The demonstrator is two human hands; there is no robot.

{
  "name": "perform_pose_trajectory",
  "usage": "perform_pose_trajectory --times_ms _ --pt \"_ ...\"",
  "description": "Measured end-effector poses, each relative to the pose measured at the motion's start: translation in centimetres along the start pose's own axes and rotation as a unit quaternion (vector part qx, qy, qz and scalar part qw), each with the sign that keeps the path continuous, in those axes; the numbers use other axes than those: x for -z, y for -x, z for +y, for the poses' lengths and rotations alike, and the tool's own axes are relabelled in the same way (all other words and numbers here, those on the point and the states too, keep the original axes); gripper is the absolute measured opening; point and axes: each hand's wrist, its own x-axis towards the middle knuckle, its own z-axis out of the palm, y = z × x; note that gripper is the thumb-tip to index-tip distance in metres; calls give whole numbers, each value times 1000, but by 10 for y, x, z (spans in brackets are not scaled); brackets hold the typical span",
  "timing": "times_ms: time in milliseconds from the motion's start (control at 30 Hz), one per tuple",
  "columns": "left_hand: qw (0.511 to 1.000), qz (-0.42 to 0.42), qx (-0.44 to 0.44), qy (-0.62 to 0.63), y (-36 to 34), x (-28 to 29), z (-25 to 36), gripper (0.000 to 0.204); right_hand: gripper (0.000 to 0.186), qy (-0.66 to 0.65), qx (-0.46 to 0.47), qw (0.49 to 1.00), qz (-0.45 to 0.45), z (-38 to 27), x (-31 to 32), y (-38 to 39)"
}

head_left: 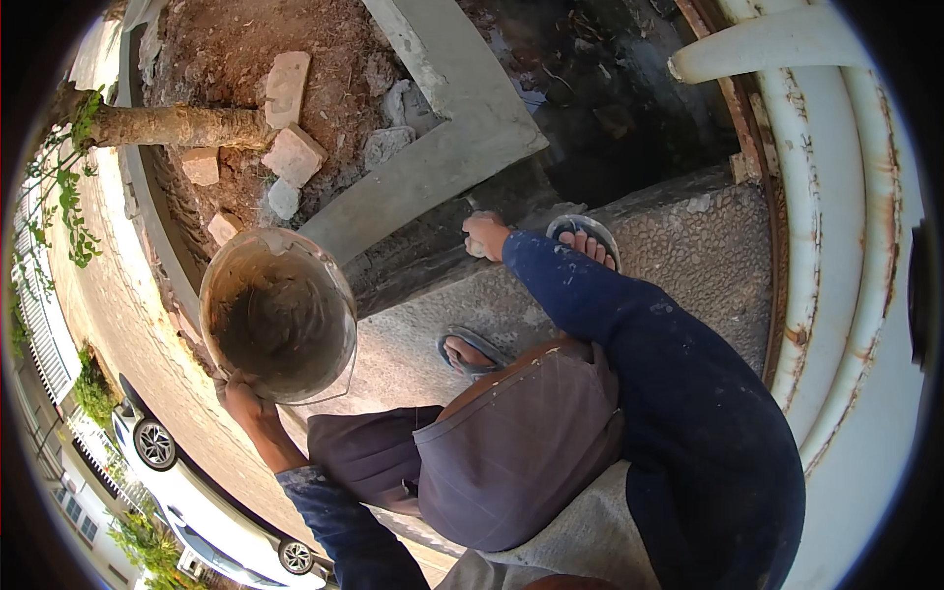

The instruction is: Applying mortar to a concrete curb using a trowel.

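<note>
A round bucket [339, 285] with a wire handle is tilted at the left, its inside smeared with grey-brown mortar [280, 315]. My left hand [248, 401] grips its lower rim, fingers wrapped over the edge. Out ahead, my right hand [486, 236] is closed like a fist beside the side face of the low cement-coated wall [403, 187]. A small pale bit shows just beyond its knuckles; what the fingers hold is mostly hidden. Both feet, in sandals [474, 349], stand on the rough concrete ledge [688, 251].
Dark water [600, 118] lies in a channel beyond the ledge. Rusty-edged white pipes [826, 197] run along the right. Broken bricks [287, 88] and a tree trunk [182, 126] sit in the soil bed inside the wall. A white car [211, 501] is parked on the paved street.
</note>
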Motion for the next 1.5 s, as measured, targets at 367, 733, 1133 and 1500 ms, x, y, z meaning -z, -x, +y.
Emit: perform_pose_trajectory --times_ms 367,733,1133,1500 --pt "999 -33 1 -11 7 -35 3 37 6 -20 -36 989 145 -41 38 8" --pt "999 -33 -12 -7 -7 -24 -5 36 9 21 -96 993 67 -29 4 47" --pt "999 -36 -32 -17 -12 -25 -6 21 5 208 -18 965 -160 -14 19 45" --pt "998 -46 -46 -10 -13 -15 -12 24 15 225 -9 968 -106 -23 -31 97"
